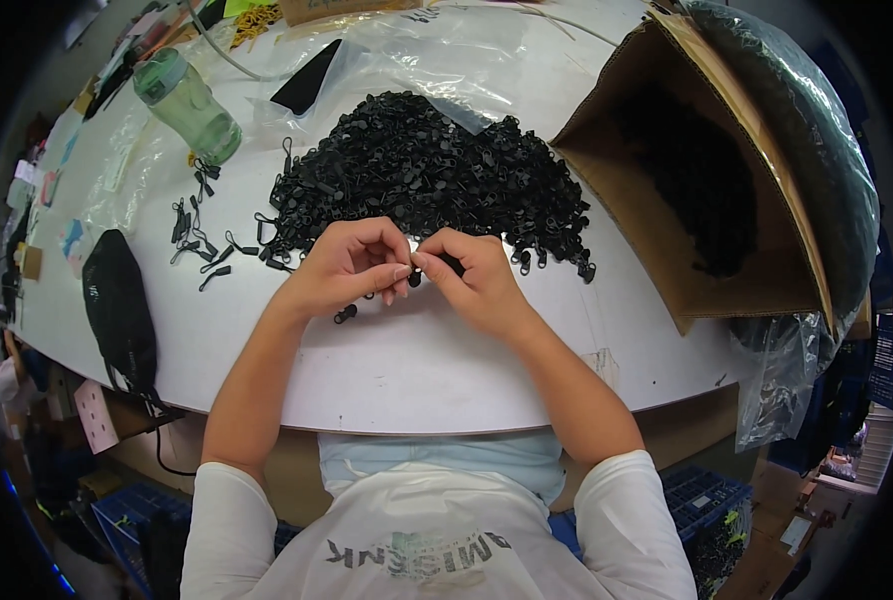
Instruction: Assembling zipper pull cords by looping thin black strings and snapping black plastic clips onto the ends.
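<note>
My left hand (358,264) and my right hand (473,280) meet at the near edge of a big heap of black zipper pulls (406,160) on the white table. Thumb and forefinger of each hand are pinched together, tip to tip, on a small black zipper pull (414,279), mostly covered by the fingers. Just below my left hand lies a loose black slider (345,314). Several looped cord pulls (201,245) are scattered left of the heap.
An open cardboard box (646,230) with dark contents lies tilted at the right, beside plastic sheeting (771,380). On the left are a green bottle (188,105) and a black pouch (119,310). Clear plastic bags (386,65) lie behind the heap. The table's front edge runs before my body.
</note>
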